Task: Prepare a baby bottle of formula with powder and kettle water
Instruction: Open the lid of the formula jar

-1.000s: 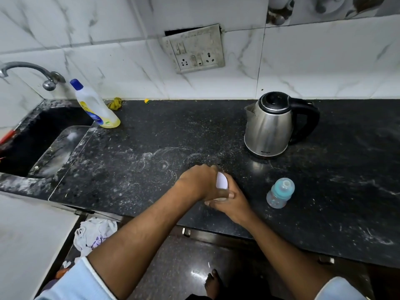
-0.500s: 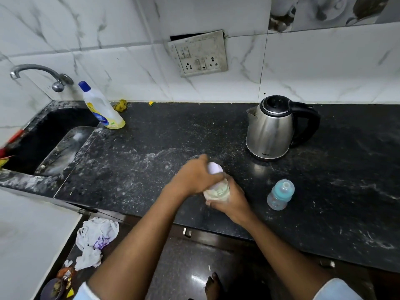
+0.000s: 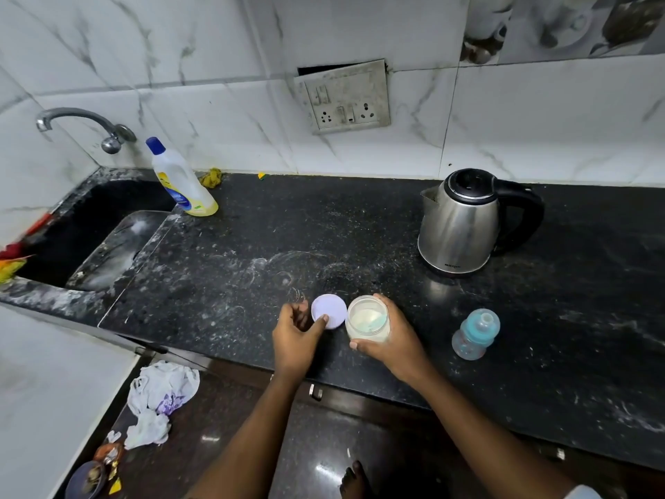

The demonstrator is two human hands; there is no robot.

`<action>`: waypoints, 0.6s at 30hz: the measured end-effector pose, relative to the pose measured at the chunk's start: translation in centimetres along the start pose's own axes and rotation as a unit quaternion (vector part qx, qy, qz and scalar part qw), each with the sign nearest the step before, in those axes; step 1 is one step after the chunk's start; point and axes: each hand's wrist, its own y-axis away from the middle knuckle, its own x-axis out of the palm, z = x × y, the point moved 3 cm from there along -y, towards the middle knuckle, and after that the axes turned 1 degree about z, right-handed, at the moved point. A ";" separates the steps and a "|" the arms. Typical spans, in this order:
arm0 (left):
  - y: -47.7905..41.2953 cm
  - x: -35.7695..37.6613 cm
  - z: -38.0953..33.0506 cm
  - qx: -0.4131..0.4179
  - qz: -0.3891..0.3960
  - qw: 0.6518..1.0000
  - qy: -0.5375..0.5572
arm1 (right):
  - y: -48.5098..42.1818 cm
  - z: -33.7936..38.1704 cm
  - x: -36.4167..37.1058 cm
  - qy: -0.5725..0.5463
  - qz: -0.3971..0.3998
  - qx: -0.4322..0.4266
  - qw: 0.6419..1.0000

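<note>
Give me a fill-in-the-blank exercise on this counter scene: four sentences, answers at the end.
1. The right hand grips the powder jar, whose lid is ____.
2. The left hand holds that lid just to the ____ of the jar.
3. The baby bottle sits on the counter to the ____ of the jar, touched by neither hand.
4. The kettle has a ____ handle.
Missing words: off; left; right; black.

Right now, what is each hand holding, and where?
Left hand pinches the lid at its rim; right hand grips the open powder jar round its side.
</note>
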 end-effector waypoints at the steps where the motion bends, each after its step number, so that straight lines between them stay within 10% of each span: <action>1: 0.0 0.0 0.3 0.016 -0.001 0.999 -0.042 | 0.0 0.0 0.0 0.000 0.002 0.000 1.000; 7: -0.5 0.5 0.7 0.126 0.077 0.970 -0.191 | -0.2 0.1 -0.2 0.015 0.005 -0.001 1.000; 11: -0.7 1.8 0.5 0.134 0.180 0.893 -0.391 | -0.2 0.2 -0.3 0.017 0.007 0.000 1.000; 18: -0.2 0.6 0.4 0.130 0.147 0.850 -0.489 | -0.1 0.2 -0.2 0.024 0.007 0.024 0.999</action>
